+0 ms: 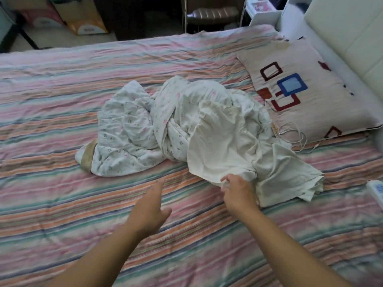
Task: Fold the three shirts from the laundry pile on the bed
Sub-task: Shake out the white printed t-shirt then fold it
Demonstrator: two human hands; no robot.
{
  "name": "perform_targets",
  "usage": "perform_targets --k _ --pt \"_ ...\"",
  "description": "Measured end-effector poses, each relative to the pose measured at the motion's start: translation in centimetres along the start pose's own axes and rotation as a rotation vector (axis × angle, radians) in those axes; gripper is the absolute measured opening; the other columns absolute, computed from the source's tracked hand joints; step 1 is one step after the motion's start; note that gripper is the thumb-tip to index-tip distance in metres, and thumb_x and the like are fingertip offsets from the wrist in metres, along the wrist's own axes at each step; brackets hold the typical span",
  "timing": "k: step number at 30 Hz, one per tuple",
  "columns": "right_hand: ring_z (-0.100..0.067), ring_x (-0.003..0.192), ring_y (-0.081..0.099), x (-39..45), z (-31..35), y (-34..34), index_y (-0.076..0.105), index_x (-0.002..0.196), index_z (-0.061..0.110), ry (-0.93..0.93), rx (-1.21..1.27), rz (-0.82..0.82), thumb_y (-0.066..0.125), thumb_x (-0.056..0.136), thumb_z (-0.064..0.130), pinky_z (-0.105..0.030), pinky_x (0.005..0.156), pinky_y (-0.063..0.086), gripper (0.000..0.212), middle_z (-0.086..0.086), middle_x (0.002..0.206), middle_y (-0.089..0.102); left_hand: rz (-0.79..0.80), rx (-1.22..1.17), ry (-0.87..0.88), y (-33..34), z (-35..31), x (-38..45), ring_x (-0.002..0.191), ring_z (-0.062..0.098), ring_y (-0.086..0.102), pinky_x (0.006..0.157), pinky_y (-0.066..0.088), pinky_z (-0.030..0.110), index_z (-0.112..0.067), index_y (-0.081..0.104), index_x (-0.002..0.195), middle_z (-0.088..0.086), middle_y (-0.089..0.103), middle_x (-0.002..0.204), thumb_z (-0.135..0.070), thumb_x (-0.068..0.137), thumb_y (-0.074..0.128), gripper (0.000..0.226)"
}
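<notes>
A crumpled laundry pile [165, 125] lies in the middle of the bed. Most of it is white cloth with small flowers. A plain cream shirt [223, 141] drapes over its right side and spreads toward me. My right hand [238, 193] pinches the near edge of this cream shirt. My left hand [149, 210] hovers over the striped sheet, left of the shirt, fingers apart and holding nothing. How many garments the pile holds cannot be told.
The striped bed sheet [83, 224] covers the bed. A patterned pillow [300, 96] lies at the right by the white headboard [348, 34], with a white cable [294, 133] beside it. A remote [376, 189] sits at the right edge. Bags and a chair stand beyond the bed.
</notes>
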State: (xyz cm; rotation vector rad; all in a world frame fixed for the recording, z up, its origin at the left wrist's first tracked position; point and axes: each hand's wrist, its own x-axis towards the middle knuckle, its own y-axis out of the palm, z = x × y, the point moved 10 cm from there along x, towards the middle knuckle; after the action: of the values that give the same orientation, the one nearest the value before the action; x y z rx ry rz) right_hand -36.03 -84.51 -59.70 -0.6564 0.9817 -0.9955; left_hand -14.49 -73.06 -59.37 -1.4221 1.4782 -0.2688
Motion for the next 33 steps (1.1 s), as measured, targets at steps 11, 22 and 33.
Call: perform_targets --k 11,22,33 --pt "-0.011 0.093 0.058 -11.9 13.2 -18.1 0.071 0.103 0.013 -0.382 0.082 -0.022 0.061 0.093 0.007 -0.02 0.083 0.048 0.016 0.002 0.099 0.062 -0.16 0.045 0.274 -8.8 -12.0 -5.7 0.149 0.024 0.014 0.115 0.027 0.04 -0.042 -0.006 0.151 0.003 0.004 0.163 -0.052 0.08 0.066 0.101" --pt "0.012 0.061 0.054 -22.1 23.7 -31.4 0.068 0.093 0.02 -0.488 0.218 -0.174 0.065 0.092 0.006 -0.006 0.062 0.041 0.014 0.027 0.057 0.058 -0.207 -0.066 0.324 -19.7 -12.8 -12.4 0.069 0.015 0.058 0.056 0.041 0.028 -0.021 0.058 0.063 -0.005 0.062 0.069 -0.008 0.083 0.044 0.027" --pt "-0.012 0.065 0.051 -28.4 31.6 -37.6 0.074 0.101 0.017 -0.528 0.099 -0.294 0.072 0.088 0.015 -0.021 0.066 0.043 0.013 -0.004 0.072 0.062 -0.288 -0.434 0.384 -39.8 -2.4 -24.0 0.045 0.013 0.036 0.052 0.027 0.028 -0.014 0.05 0.038 -0.003 0.041 0.045 -0.007 0.051 0.041 0.018"
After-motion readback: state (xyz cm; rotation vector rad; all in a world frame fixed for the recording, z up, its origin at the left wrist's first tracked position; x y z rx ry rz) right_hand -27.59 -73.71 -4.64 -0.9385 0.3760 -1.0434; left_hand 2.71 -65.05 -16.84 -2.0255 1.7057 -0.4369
